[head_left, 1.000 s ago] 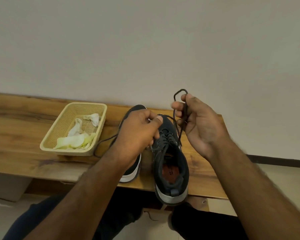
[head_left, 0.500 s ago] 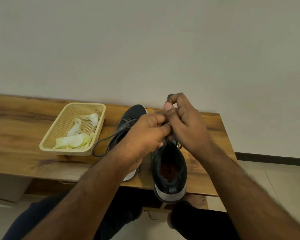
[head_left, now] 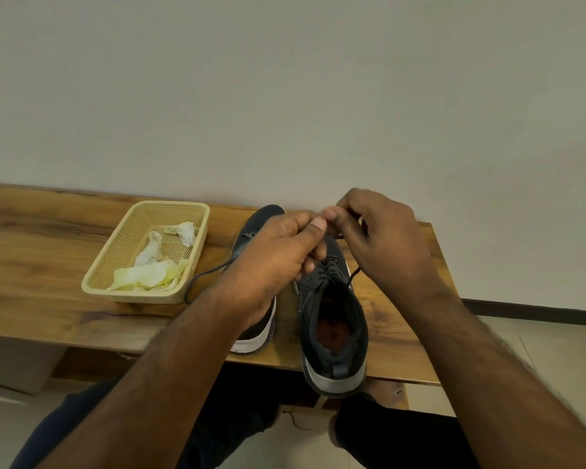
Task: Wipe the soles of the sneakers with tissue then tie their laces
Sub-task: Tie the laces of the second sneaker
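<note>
Laces [head_left: 325, 270] of the right-hand sneaker [head_left: 332, 319] are caught between both hands above its toe: the left hand [head_left: 278, 255] curls its fingers with the thumb pressed toward the right hand [head_left: 379, 235], whose thumb and forefinger pinch the dark cord, so each grip is clamped on lace, fingertips nearly touching. One loose end [head_left: 354, 274] trails down past the right side of the eyelets. That sneaker stands upright on the desk [head_left: 48, 265], toe toward the wall, its heel jutting over the near edge. Just beside it on the left stands the other sneaker [head_left: 257, 231], partly hidden under the left wrist, its white sole close to the near edge and its untied lace [head_left: 203, 275] looping out to touch the front corner of a cream basket [head_left: 170, 208]. Crumpled tissue [head_left: 149, 272] lies inside the basket. Bare wood stretches away to the left of the basket; on the right the desk ends shortly past the right hand, with floor [head_left: 538, 340] beyond. Behind everything the wall [head_left: 285, 96] meets the desk's far edge
</note>
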